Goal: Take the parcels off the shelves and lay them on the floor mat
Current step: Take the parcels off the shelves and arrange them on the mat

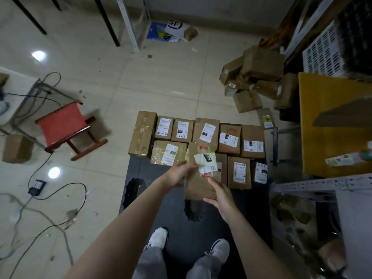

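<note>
The left hand (177, 175) and right hand (221, 196) held a parcel (195, 187) above the mat (138, 168), each hand's fingers (187, 164) clasped round a side edge.

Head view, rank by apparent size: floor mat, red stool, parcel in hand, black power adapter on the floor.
1. floor mat
2. red stool
3. held parcel, which is nearer the camera, so its true size against the stool is unsure
4. power adapter
</note>
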